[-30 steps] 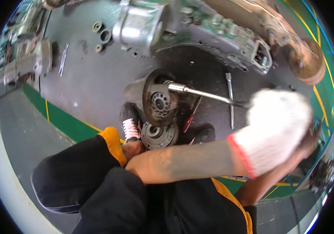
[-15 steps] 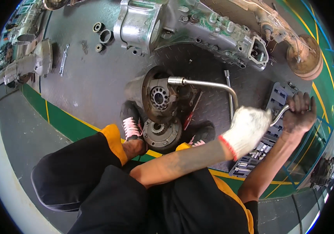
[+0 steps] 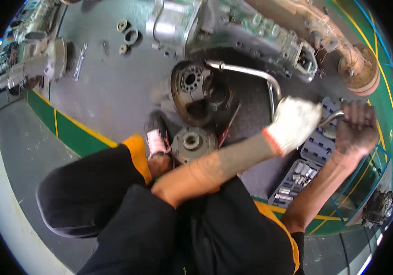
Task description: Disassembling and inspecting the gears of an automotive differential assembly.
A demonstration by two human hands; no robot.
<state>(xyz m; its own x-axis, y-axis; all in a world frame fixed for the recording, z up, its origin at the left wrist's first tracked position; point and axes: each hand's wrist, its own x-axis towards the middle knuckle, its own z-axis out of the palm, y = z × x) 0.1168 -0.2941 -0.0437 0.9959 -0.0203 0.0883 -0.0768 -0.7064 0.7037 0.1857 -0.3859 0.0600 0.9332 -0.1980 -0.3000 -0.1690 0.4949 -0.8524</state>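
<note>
My left hand [image 3: 297, 123], in a white knit glove with a red cuff, is closed around the bend of a chrome speed brace [image 3: 251, 73]. My bare, grease-blackened right hand [image 3: 357, 130] grips the brace's far end. At its other end the brace carries a socket, which meets the upper edge of a dark, greasy metal housing [image 3: 178, 98]; whether it sits on a bolt cannot be told. Inside the housing shows a round part with a ring of holes [image 3: 191, 79]. A round bolted flange [image 3: 192, 143] lies between my feet, below the housing.
A large gearbox casing [image 3: 260, 32] spans the far side, beside a rusty axle with a drum [image 3: 359, 68]. Loose gears [image 3: 131, 35] and a spanner [image 3: 81, 62] lie left. An open socket set case [image 3: 293, 181] sits right, near a red-handled tool [image 3: 224, 136].
The brace and both hands have shifted, the socket end moving away from me. The housing has tilted and turned, uncovering a dark round opening at its right. The view is blurrier.
</note>
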